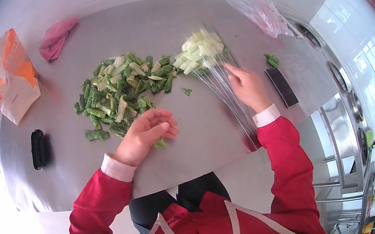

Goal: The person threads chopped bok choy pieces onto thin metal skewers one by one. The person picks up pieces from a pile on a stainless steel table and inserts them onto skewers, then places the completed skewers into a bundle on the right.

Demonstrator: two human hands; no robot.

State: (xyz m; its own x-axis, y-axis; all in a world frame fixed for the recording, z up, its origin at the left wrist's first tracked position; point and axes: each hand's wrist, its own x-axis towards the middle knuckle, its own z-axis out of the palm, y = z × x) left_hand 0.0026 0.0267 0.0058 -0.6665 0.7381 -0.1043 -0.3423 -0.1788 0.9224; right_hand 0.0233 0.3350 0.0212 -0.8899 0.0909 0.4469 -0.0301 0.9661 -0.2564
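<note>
My left hand [148, 133] hovers at the near edge of a pile of cut leafy greens [107, 89], its fingers loosely curled and apart, with nothing seen in them. A small green leaf piece lies by its fingertips. My right hand [246, 84] is over a bundle of thin metal skewers [221, 86], its index finger stretched toward their far part; whether it touches or grips any cannot be told. The skewers lie spread on the metal table [193, 156], their far ends by a heap of pale green vegetable pieces [199, 50].
An orange and white bag [12, 77] stands at the left, near a pink cloth [57, 38] and a black case [38, 149]. Right of my right hand lie a dark phone-like slab [281, 87] and a leaf [272, 60]. A clear plastic bag [261, 15] lies at the back right.
</note>
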